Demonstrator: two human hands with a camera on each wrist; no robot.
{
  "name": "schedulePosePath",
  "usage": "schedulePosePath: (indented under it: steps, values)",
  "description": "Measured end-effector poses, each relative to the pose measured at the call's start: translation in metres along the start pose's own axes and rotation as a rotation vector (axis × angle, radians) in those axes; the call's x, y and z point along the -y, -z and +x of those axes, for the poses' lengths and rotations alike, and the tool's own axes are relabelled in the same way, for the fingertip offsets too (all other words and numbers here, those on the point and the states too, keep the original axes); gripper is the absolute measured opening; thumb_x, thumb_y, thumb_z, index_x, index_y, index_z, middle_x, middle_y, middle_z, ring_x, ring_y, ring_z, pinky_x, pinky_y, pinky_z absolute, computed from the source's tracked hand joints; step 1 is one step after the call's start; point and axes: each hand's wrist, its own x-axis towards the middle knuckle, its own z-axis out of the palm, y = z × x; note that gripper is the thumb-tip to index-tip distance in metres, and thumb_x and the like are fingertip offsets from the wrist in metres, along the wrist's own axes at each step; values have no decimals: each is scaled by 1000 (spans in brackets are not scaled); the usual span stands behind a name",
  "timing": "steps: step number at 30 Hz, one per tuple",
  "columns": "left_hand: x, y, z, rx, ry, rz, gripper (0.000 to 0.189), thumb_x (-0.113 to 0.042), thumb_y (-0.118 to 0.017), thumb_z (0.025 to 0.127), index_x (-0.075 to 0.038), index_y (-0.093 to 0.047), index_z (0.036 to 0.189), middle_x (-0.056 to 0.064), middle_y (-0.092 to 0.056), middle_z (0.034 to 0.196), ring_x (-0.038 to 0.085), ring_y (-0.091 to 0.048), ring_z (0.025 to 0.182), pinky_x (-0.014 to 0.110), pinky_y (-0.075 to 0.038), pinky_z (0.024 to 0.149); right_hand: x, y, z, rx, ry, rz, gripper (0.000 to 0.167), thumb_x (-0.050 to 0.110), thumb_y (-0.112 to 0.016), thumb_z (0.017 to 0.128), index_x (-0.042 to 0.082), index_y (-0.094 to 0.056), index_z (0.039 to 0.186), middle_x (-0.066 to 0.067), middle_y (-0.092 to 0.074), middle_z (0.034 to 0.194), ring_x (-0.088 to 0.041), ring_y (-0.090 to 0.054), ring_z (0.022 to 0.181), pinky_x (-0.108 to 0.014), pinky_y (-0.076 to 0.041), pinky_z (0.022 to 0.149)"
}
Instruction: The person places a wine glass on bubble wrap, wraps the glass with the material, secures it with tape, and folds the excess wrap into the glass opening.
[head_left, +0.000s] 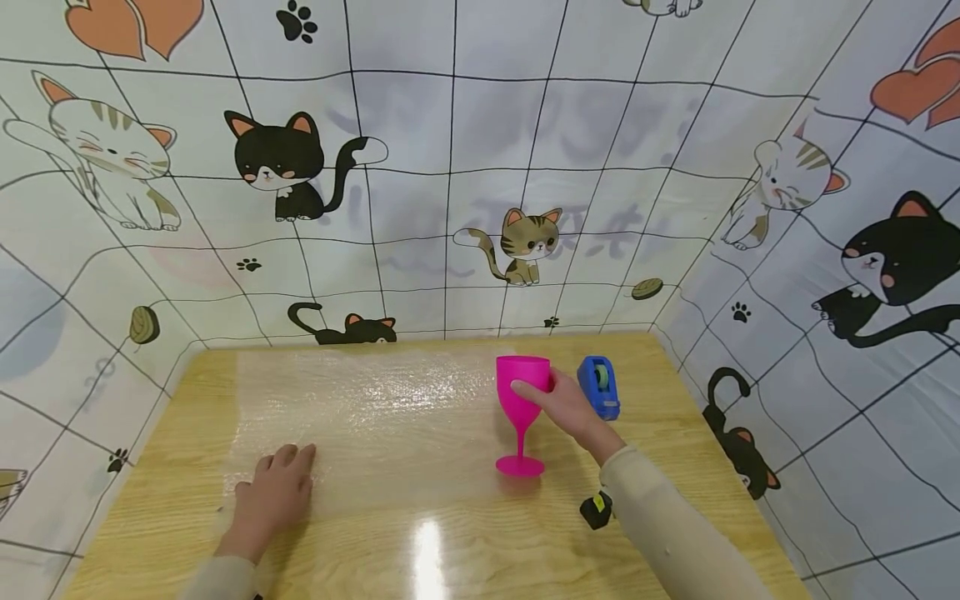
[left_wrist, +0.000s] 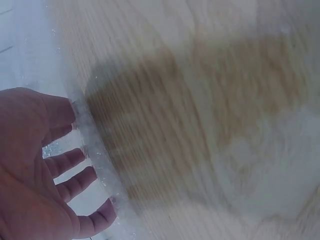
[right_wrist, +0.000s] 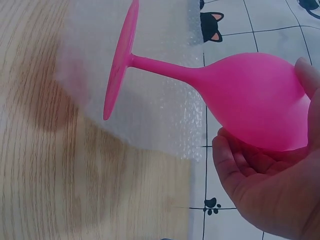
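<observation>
A bright pink plastic wine goblet (head_left: 521,404) is upright over the right end of a sheet of clear bubble wrap (head_left: 382,450). My right hand (head_left: 568,407) grips its bowl from the right, thumb on the near side. In the right wrist view the goblet's bowl (right_wrist: 250,97) sits between thumb and curled fingers, while the stem and round foot stick out free. At the left end of the wrap, my left hand (head_left: 276,493) lies with fingers spread. The left wrist view has its loosely bent fingertips (left_wrist: 106,214) right at the wrap's edge.
A blue tape dispenser (head_left: 607,407) stands at the table's back right. Nearer, beside the right sleeve, lies a small black object (head_left: 594,515) with a yellow patch. Cat-printed cloth (head_left: 420,250) hangs behind and along both sides of the wooden table (head_left: 360,558).
</observation>
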Motion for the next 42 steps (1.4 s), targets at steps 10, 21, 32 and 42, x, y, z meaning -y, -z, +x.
schedulePosePath:
  steps: [10, 21, 32, 42]
  values:
    - [-20, -4, -6, -42, -48, -33, 51, -30, -61, 91, -12, -54, 138, 30, -45, 140, 55, -43, 123, 69, -47, 74, -4, -3, 0, 8, -10, -19, 75, 64, -68, 79, 11, -55, 131, -6, -65, 120, -23, -58, 110, -42, -49, 96]
    - [-31, -6, -8, -114, -126, -73, 46, -25, -69, 86, -10, -61, 128, 25, -56, 130, 47, -53, 115, 59, -52, 74, -6, -15, -1, 39, -22, -22, 73, 63, -68, 80, 11, -56, 130, -6, -65, 119, -23, -58, 111, -43, -49, 98]
    - [-36, -10, -6, -103, -116, -119, 49, -22, -71, 83, -3, -60, 127, 18, -57, 125, 39, -56, 113, 55, -51, 86, -3, -47, -2, 113, -39, -32, 74, 65, -68, 79, 11, -57, 127, -3, -66, 112, -19, -60, 101, -44, -52, 92]
    - [-42, -11, -7, -142, -146, -98, 50, -26, -76, 80, -10, -64, 126, 12, -60, 125, 41, -52, 119, 66, -45, 89, -1, -70, 3, 170, -20, -13, 73, 64, -67, 80, 9, -56, 127, -4, -66, 112, -18, -61, 99, -46, -52, 92]
